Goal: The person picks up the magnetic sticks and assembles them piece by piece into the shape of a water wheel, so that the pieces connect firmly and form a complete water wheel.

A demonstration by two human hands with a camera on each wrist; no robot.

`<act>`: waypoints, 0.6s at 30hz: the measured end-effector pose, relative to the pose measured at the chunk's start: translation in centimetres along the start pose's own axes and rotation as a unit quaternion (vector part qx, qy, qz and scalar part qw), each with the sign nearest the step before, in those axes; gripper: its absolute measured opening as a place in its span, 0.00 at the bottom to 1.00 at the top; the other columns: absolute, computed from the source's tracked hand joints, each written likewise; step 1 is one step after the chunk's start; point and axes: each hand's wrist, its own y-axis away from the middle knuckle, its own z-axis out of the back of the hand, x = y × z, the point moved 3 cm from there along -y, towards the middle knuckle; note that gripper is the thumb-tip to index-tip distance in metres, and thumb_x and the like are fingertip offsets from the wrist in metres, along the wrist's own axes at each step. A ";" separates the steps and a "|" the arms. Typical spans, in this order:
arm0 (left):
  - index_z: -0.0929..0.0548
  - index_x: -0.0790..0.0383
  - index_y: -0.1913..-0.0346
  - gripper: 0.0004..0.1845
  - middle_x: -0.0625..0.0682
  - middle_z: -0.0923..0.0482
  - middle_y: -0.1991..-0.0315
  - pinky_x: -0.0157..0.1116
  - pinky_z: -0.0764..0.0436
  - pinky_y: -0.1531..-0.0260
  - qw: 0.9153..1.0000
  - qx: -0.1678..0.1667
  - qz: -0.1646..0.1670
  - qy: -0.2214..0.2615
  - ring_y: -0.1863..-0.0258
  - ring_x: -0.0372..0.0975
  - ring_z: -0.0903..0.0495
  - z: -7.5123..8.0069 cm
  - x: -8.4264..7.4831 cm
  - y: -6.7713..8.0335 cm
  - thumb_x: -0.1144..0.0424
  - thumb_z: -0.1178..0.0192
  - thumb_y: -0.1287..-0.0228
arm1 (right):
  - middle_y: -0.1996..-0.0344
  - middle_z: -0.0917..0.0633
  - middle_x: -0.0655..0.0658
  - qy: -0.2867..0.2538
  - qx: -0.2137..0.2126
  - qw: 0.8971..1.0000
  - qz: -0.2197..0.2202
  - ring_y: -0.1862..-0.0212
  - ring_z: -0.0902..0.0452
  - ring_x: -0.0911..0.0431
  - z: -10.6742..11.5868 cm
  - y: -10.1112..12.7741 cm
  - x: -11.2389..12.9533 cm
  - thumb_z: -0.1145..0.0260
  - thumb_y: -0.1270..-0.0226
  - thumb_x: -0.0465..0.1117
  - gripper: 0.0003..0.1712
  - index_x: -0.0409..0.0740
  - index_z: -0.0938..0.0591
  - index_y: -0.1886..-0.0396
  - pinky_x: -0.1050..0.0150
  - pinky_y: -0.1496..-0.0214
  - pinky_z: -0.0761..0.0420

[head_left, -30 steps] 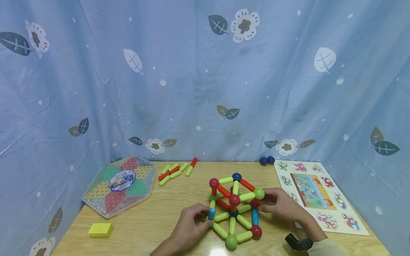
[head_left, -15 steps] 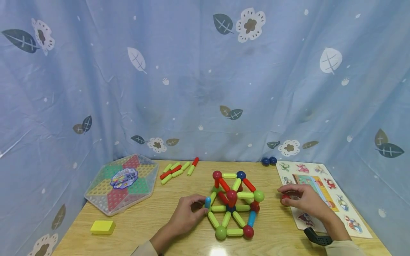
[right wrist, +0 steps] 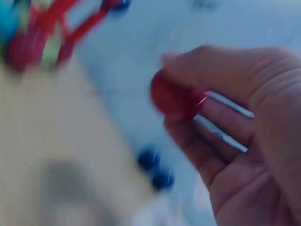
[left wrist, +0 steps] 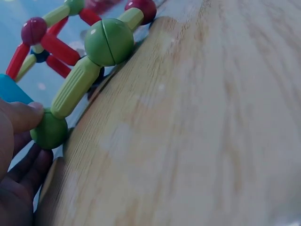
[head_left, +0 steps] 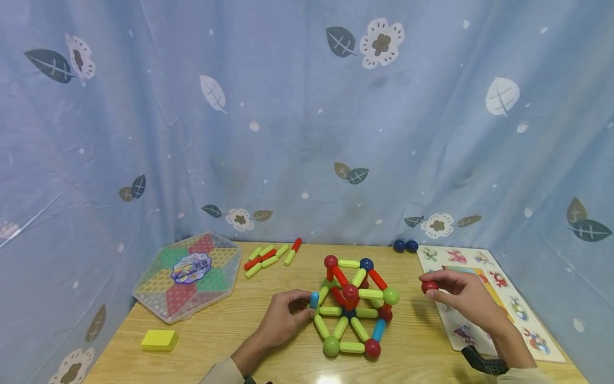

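Note:
A magnetic ball-and-rod structure (head_left: pixel 352 313) of lime, red and blue rods with coloured balls stands on the table. At its left corner my left hand (head_left: pixel 285 318) pinches a green ball (left wrist: pixel 49 129), with a short blue rod (head_left: pixel 314 300) rising upright from it; the head view hides that ball behind my fingers. Between thumb and fingertips, my right hand (head_left: pixel 462 296) holds a loose red ball (head_left: pixel 429 287) apart from the structure, near the edge of the picture puzzle board (head_left: pixel 508 280). The same red ball (right wrist: pixel 174 96) shows blurred in the right wrist view.
Two dark blue balls (head_left: pixel 405 246) lie at the back by the curtain (head_left: pixel 288 133). Several lime and red rods (head_left: pixel 268 258) lie back left. A hexagonal Chinese checkers board (head_left: pixel 189 272) and a yellow block (head_left: pixel 160 340) sit on the left side of the wooden table (head_left: pixel 230 330).
My right hand has moved right, away from the structure, with the red ball now visible in its fingers. The structure has turned slightly. My left hand stays at its left corner.

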 end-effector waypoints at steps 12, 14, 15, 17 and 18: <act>0.08 0.59 0.44 0.14 0.53 0.07 0.49 0.34 0.11 0.48 1.000 -0.011 -0.018 0.008 0.51 0.42 0.09 0.1 0.2 0.1 0.68 0.25 0.30 | 0.43 0.09 0.44 -0.157 0.070 0.968 0.182 0.42 0.10 0.57 -7.8 -4.6 10.9 0.32 0.28 0.20 0.18 0.33 0.12 0.42 0.64 0.41 0.11; 0.08 0.59 0.44 0.14 0.54 0.07 0.49 0.34 0.11 0.49 1.000 -0.012 -0.022 0.010 0.51 0.42 0.09 0.0 0.3 0.1 0.68 0.25 0.30 | 0.42 0.09 0.41 -0.154 0.093 0.967 0.183 0.41 0.11 0.57 -9.6 -5.5 11.9 0.31 0.27 0.23 0.17 0.36 0.11 0.42 0.62 0.39 0.12; 0.08 0.60 0.44 0.14 0.54 0.07 0.49 0.34 0.11 0.49 1.000 -0.012 -0.025 0.011 0.51 0.42 0.09 -0.1 0.3 0.1 0.68 0.25 0.30 | 0.42 0.09 0.40 -0.151 0.103 0.967 0.178 0.41 0.11 0.57 -10.3 -5.9 12.3 0.29 0.27 0.25 0.17 0.38 0.11 0.42 0.62 0.39 0.11; 0.08 0.61 0.44 0.14 0.55 0.07 0.49 0.34 0.11 0.48 0.999 -0.013 -0.031 0.016 0.51 0.42 0.08 -0.1 0.4 0.2 0.68 0.25 0.30 | 0.42 0.09 0.38 -0.137 0.123 0.969 0.166 0.40 0.11 0.56 -11.7 -6.6 13.1 0.27 0.25 0.29 0.16 0.41 0.11 0.41 0.61 0.39 0.11; 0.08 0.60 0.44 0.14 0.54 0.07 0.49 0.34 0.11 0.48 0.999 -0.014 -0.029 0.019 0.51 0.41 0.08 -0.1 0.4 0.2 0.68 0.25 0.30 | 0.42 0.09 0.39 -0.126 0.130 0.971 0.156 0.41 0.11 0.57 -12.3 -7.0 13.4 0.26 0.25 0.32 0.16 0.43 0.10 0.41 0.61 0.39 0.11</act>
